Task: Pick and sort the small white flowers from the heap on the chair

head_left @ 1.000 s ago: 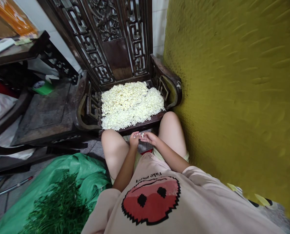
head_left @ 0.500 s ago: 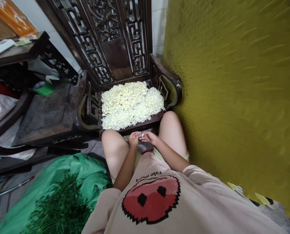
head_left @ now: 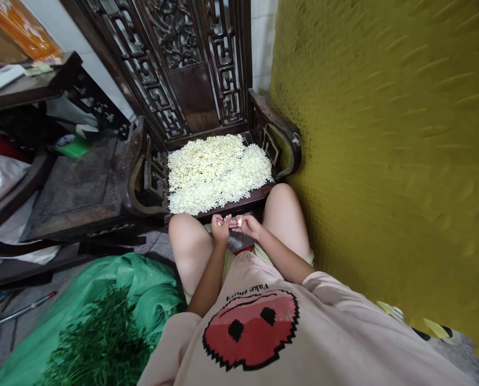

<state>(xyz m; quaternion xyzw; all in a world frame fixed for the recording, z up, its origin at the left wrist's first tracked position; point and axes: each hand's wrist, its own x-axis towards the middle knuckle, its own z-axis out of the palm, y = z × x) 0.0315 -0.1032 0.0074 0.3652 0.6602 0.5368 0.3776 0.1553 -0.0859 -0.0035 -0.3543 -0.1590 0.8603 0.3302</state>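
I sit facing a dark carved wooden chair [head_left: 277, 134] whose seat is covered with a heap of small white flowers [head_left: 217, 170]. Both my hands meet over my lap, just below the seat's front edge. My left hand [head_left: 220, 228] is curled shut around something small and pale that I cannot make out. My right hand [head_left: 247, 225] pinches a small white flower [head_left: 239, 221] between its fingertips, touching the left hand's fingers.
A yellow textured wall [head_left: 384, 150] stands close on my right. At my lower left a green plastic sheet [head_left: 114, 284] holds a pile of green stems [head_left: 98, 348]. A second dark wooden seat [head_left: 74, 187] and cluttered shelves stand to the left.
My hands have lifted slightly toward the chair seat, and the small flower now shows more clearly at my right fingertips.
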